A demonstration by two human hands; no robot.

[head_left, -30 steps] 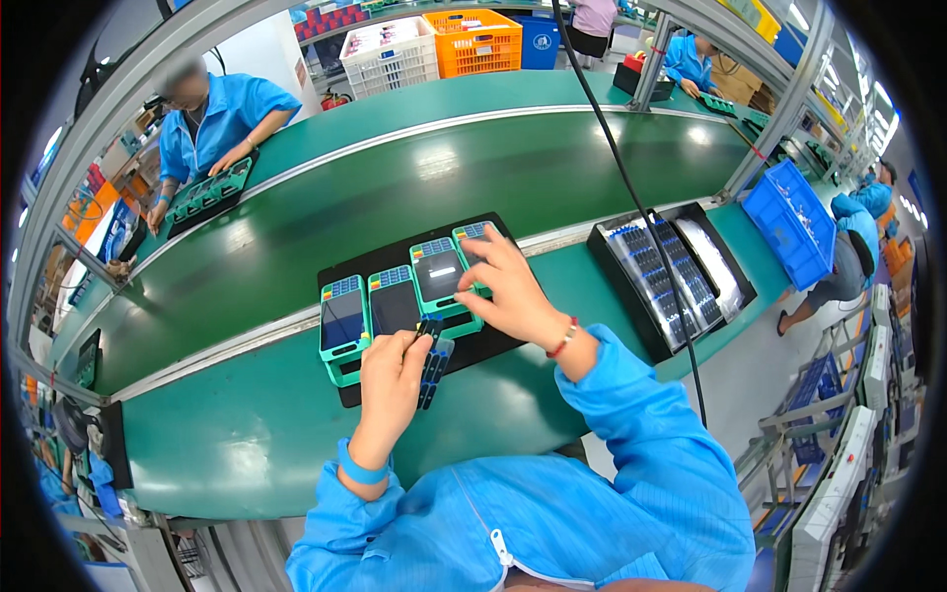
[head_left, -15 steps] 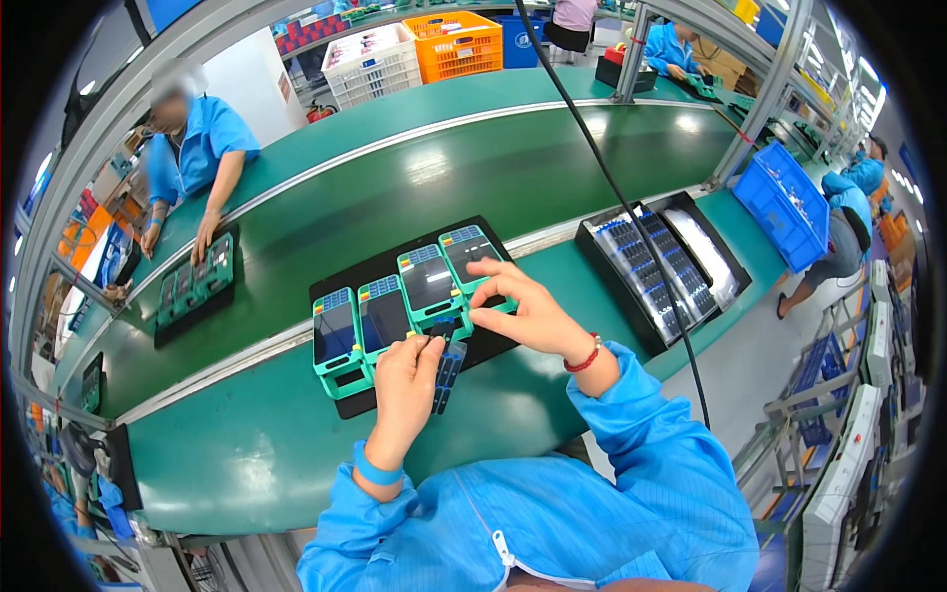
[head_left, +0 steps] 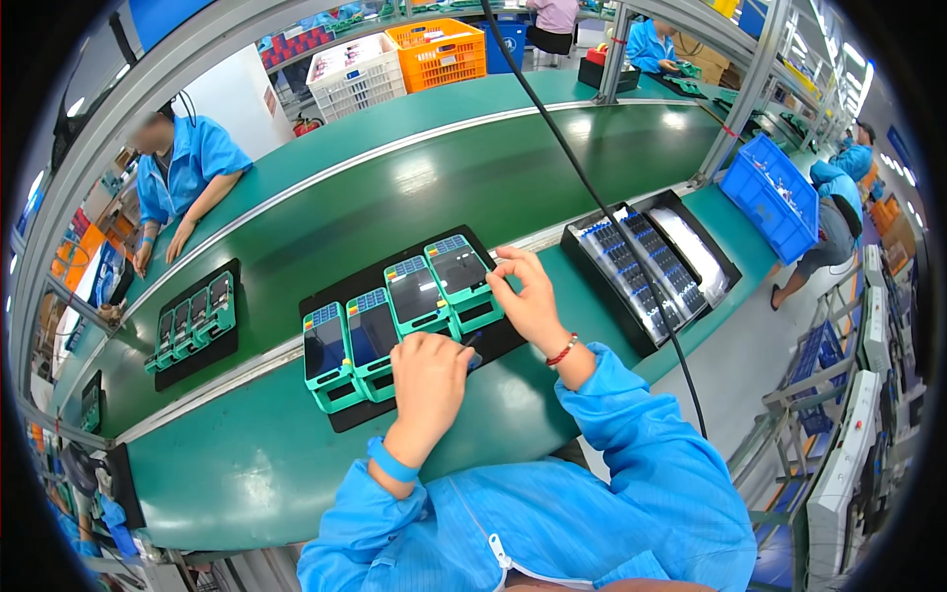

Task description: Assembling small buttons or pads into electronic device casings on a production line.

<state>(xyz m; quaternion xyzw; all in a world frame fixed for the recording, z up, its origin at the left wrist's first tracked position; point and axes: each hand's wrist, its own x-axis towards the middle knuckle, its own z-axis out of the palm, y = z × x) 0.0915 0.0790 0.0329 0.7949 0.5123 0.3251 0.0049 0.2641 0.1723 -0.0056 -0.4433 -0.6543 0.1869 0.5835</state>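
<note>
Several green-framed handheld card terminals (head_left: pixel 417 296) with dark screens and keypads lie in a row on a black mat (head_left: pixel 349 419) before me. My left hand (head_left: pixel 430 383) is closed at the near edge of the row, over the middle terminals. From its fingertips pokes a small blue end of a strip of dark parts (head_left: pixel 474 361); the hand hides the rest. My right hand (head_left: pixel 533 301) is beside the rightmost terminal (head_left: pixel 460 264), its thumb near that terminal's right edge. Its fingers are bent, with thumb and forefinger apart and nothing visible between them.
At the right, a black box (head_left: pixel 631 266) holds rows of dark-and-blue strips. A blue crate (head_left: pixel 774 197) stands beyond it. A black cable (head_left: pixel 592 148) hangs across the view. Across the green conveyor (head_left: pixel 395 192), a co-worker (head_left: pixel 187 173) stands near another mat of terminals (head_left: pixel 192 321).
My left hand has turned over the terminals, and the strip is now mostly hidden. My right hand has drawn to the right edge of the row. The co-worker's hand has left the far terminals.
</note>
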